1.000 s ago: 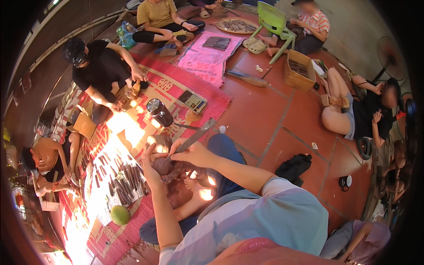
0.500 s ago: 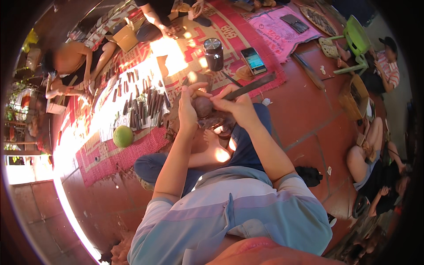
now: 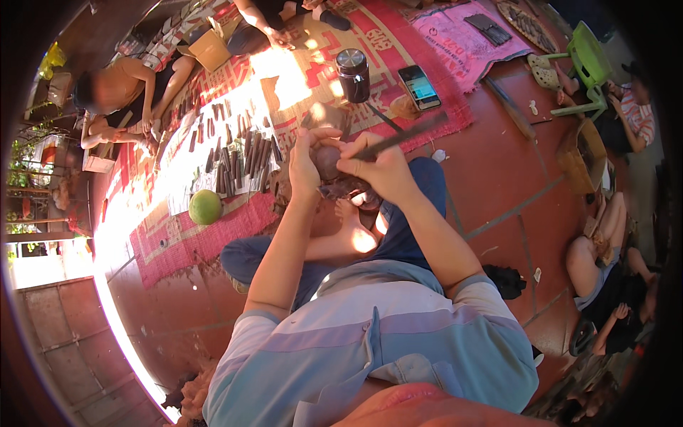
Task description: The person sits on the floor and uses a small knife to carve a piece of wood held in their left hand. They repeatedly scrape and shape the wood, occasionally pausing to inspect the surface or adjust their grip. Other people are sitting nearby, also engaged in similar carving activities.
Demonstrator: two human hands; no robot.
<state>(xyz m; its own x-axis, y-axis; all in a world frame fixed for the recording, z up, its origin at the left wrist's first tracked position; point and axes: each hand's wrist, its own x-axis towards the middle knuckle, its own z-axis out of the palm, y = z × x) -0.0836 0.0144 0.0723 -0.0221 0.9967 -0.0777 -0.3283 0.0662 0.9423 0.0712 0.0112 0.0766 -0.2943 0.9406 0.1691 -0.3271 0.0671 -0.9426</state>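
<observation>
While the left hand (image 3: 304, 165) cups a small brown block (image 3: 327, 161), the right hand (image 3: 380, 167) grips a chisel (image 3: 405, 134), seemingly mid-carving; next cut needs steady support.

brown lump (image 3: 329, 162): mostly hidden by hands | tool (image 3: 398, 136) tip: hidden | mat tools (image 3: 238, 158): too small

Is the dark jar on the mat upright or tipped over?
Upright: the dark jar stands on its base on the red mat, lid on top.

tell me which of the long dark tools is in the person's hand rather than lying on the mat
The long dark tool gripped in the right hand, its tip on the brown lump held by the left hand. The others lie in rows on the mat.
</observation>
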